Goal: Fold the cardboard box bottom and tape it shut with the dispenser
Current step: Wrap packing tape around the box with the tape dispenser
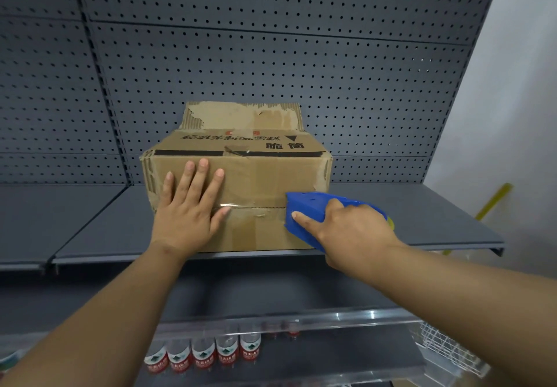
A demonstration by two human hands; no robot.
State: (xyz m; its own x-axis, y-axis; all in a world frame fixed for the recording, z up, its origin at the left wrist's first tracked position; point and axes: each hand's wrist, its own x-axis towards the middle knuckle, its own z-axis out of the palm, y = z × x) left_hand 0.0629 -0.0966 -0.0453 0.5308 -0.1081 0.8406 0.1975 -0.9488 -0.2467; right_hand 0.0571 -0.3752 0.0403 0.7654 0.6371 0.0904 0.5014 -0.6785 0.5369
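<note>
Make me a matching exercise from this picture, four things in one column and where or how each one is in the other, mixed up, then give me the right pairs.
Things:
1. left hand
2. tape dispenser
3. cardboard box
4. water bottles

States or places:
A. on the lower shelf, in a row
B. blue, gripped by the right hand at the box's seam
C. flat, fingers spread, pressing the near face of the box
D. standing on the grey shelf before the pegboard

Pairs: 1-C, 2-B, 3-D, 4-A
</note>
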